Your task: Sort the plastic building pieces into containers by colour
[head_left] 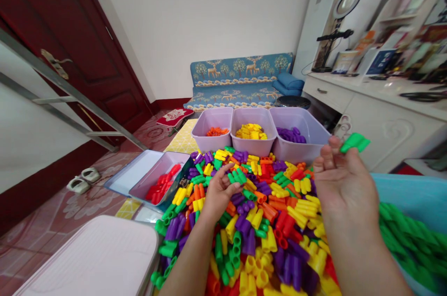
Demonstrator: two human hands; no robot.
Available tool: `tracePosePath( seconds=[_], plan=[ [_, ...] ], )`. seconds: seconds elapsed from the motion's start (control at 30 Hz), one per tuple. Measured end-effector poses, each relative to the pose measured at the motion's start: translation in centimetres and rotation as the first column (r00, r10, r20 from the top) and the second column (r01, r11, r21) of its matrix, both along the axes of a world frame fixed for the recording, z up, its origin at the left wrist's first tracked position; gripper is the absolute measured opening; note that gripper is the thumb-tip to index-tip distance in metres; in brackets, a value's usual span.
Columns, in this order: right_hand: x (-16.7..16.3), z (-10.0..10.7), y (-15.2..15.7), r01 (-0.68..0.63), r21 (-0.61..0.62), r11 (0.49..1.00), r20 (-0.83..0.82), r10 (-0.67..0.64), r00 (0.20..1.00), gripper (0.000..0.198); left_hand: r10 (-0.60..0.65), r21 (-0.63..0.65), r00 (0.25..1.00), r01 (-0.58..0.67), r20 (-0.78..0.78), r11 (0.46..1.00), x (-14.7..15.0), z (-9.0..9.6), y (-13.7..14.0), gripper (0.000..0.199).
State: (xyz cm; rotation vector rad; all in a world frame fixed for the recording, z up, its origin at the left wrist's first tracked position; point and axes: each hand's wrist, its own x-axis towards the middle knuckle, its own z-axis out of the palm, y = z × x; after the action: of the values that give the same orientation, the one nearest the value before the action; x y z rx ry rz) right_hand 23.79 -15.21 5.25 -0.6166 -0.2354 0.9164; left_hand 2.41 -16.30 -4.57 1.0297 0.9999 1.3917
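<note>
My right hand (pixel 344 184), raised at the right with its palm turned up, pinches a green plastic building block (pixel 355 142) shaped like joined tubes. Over the middle of the pile, my left hand (pixel 220 189) has another green building block (pixel 237 176) between its thumb and fingers. Beneath both hands spreads a mixed pile of tube-shaped blocks (pixel 288 265) in purple, yellow, green, orange and red. A light blue bin (pixel 408 186) at the lower right, beside my right forearm, contains many green blocks (pixel 412 235).
Behind the pile stand three lilac bins with orange blocks (pixel 217 132), yellow blocks (pixel 251 131) and purple blocks (pixel 290 135). Red blocks (pixel 164 184) lie in a bin on the left. A pale lid (pixel 94 258) is at lower left. A metal ladder (pixel 70 86) leans near the door.
</note>
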Motion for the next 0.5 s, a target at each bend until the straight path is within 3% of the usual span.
tracePosePath(
  seconds=[0.1,0.27,0.33,0.43,0.5],
  plan=[
    [-0.2,-0.1,0.1,-0.042,-0.043,0.998,-0.047,0.04,0.998,0.019,0.001,-0.009,1.0,-0.001,0.0,1.0,0.0,-0.4,0.2,0.063],
    [1.5,0.2,-0.6,0.153,0.055,0.987,0.019,-0.155,0.988,0.039,-0.009,-0.034,0.998,0.012,0.068,0.999,0.0,-0.6,0.4,0.061],
    [1.9,0.2,-0.7,0.167,0.081,0.983,0.035,-0.17,0.985,0.042,-0.02,-0.035,0.997,0.023,0.071,0.999,0.0,-0.5,0.3,0.059],
    [0.7,-0.4,-0.4,0.045,0.03,0.999,0.098,-0.048,0.994,0.023,-0.047,-0.013,0.999,0.047,0.009,0.999,-0.1,-0.2,0.2,0.051],
    [-1.0,-1.2,0.0,-0.133,-0.035,0.99,0.317,0.137,0.938,0.017,-0.055,0.011,0.997,0.055,-0.049,0.998,-0.2,-0.1,0.2,0.044]
  ],
)
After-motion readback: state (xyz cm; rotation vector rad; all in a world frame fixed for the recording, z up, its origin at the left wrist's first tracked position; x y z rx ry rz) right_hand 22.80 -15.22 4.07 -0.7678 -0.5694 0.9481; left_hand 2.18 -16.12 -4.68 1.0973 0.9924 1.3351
